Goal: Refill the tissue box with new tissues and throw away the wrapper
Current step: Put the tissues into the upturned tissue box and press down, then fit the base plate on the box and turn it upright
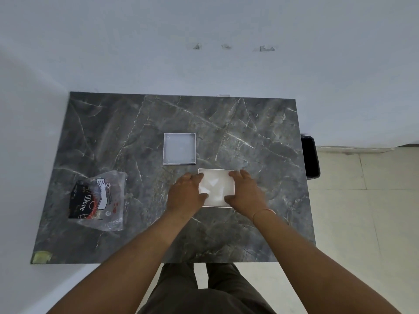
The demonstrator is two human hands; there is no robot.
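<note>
- Your left hand (186, 194) and right hand (244, 193) clasp the white box (215, 187) by its sides, fingers curled over the rim.
- Box sits on the bench (260, 132), tissues inside; lid (179, 148) just beyond.

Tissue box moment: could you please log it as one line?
both hands: left hand, right hand on tissue box | lid off | wrapper on table

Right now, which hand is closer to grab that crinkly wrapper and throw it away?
Probably the left hand. The wrapper lies on its side of the table; the right hand would have to cross over the white box.
</note>
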